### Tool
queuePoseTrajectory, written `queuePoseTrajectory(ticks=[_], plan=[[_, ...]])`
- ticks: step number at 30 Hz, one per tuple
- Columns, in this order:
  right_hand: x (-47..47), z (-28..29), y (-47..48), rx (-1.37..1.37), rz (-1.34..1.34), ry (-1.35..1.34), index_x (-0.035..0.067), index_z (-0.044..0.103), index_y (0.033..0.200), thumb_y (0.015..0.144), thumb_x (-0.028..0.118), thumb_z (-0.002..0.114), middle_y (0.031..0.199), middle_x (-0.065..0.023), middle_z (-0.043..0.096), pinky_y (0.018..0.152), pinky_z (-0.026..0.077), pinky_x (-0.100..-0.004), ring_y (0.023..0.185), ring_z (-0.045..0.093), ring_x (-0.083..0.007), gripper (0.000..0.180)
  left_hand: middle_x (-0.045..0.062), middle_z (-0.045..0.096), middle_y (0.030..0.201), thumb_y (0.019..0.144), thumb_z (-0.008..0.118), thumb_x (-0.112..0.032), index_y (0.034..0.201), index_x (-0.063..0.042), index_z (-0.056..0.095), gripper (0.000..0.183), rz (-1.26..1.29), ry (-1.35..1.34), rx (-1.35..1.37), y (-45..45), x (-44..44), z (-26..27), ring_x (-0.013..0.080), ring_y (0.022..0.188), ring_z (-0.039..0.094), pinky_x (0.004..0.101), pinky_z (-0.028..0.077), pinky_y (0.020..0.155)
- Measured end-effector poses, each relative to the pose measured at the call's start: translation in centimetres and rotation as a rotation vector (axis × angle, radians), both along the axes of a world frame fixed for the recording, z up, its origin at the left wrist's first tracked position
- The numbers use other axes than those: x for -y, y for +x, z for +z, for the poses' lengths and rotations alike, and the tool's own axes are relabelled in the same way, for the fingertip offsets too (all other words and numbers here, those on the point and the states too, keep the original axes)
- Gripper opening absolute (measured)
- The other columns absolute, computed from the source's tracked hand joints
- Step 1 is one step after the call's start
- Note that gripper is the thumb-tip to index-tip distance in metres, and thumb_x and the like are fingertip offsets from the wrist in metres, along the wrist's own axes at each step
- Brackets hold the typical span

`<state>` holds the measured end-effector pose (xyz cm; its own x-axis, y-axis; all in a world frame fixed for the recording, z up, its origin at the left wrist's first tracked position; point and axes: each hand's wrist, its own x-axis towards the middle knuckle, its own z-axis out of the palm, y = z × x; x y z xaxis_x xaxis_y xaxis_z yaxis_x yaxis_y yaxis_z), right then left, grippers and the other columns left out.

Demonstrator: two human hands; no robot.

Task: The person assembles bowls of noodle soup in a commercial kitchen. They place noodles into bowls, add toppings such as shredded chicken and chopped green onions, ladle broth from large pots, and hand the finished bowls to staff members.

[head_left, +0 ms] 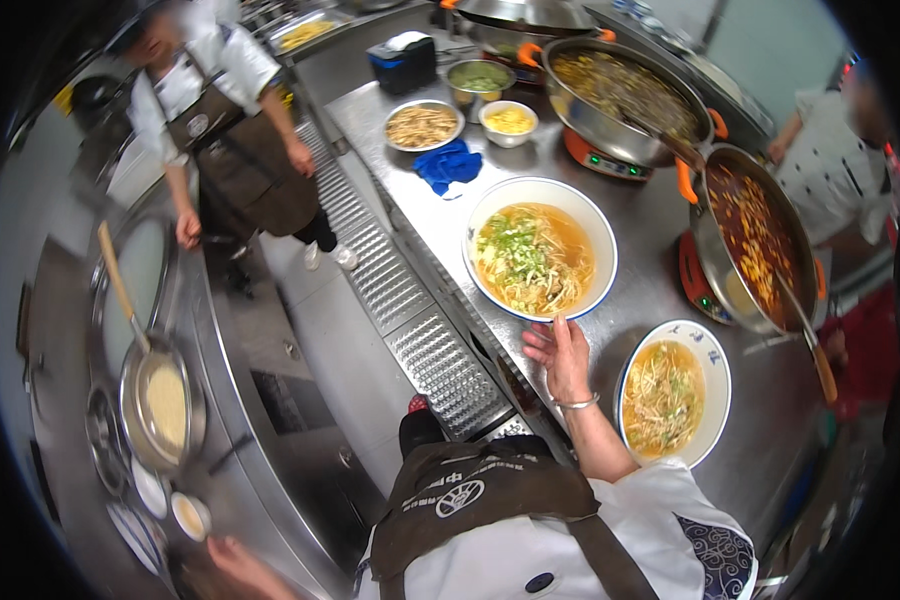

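My right hand [565, 358], with a bangle on its wrist, is at the near rim of a large white bowl [607, 240]. The thumb meets the rim while the fingers are spread below it. Broth, shredded strands and chopped green onion fill this bowl, which rests on a steel table [420, 199]. A second white bowl [716, 409] of similar soup stands beside my right forearm. Out to the left, my left hand [241, 564] is blurred over a steel counter [270, 487], near a small white bowl [204, 517] with pale yellow contents. Its finger positions are unclear.
Two wide pans of food, one brown [701, 124] and one red [701, 217], sit on induction cookers. Ingredient bowls [420, 142] and a blue cloth [448, 166] lie farther back. A strainer [166, 405] rests at left. Co-workers [232, 142] stand left and right [832, 165].
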<state>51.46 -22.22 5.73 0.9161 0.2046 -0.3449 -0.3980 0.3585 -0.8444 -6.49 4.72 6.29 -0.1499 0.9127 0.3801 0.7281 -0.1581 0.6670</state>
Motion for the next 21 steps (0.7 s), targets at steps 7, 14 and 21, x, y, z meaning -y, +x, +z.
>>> queuePoseTrajectory(ticks=[7, 14, 21], plan=[[-1.8, 1.2, 2.0, -0.117, -0.181, 0.057, -0.011, 0.039, 0.115, 0.088, 0.018, 0.048, 0.1, -0.0228, 0.057, 0.061, 0.057, -0.0308, 0.077, 0.064, -0.0278, 0.041, 0.009, 0.058, 0.094, 0.088, 0.055, -0.016, 0.112, -0.001, 0.052, 0.029, -0.778, -0.547, 0.433, 35.8, -11.6, -2.0, 0.0141, 0.077, 0.059, 0.0265, 0.05, 0.067], [-5.1, 1.0, 3.1, -0.118, -0.365, 0.087, -0.012, 0.039, 0.114, 0.084, 0.009, 0.047, 0.104, -0.0215, 0.055, 0.06, 0.057, -0.031, 0.082, 0.062, -0.0276, 0.038, 0.016, 0.058, 0.102, 0.088, 0.053, -0.008, 0.116, 0.008, 0.045, 0.033, -1.493, -0.86, 0.471, 63.2, -9.8, 0.4, 0.0196, 0.083, 0.062, 0.0266, 0.051, 0.07], [-7.2, 1.3, 4.9, -0.13, -0.386, 0.113, -0.012, 0.034, 0.117, 0.086, 0.008, 0.045, 0.105, -0.0202, 0.054, 0.062, 0.057, -0.0303, 0.082, 0.062, -0.0259, 0.039, 0.014, 0.063, 0.094, 0.081, 0.062, -0.009, 0.113, 0.011, 0.051, 0.039, -1.726, -0.569, 0.124, 83.5, -7.5, -0.4, 0.013, 0.074, 0.06, 0.0232, 0.049, 0.064]])
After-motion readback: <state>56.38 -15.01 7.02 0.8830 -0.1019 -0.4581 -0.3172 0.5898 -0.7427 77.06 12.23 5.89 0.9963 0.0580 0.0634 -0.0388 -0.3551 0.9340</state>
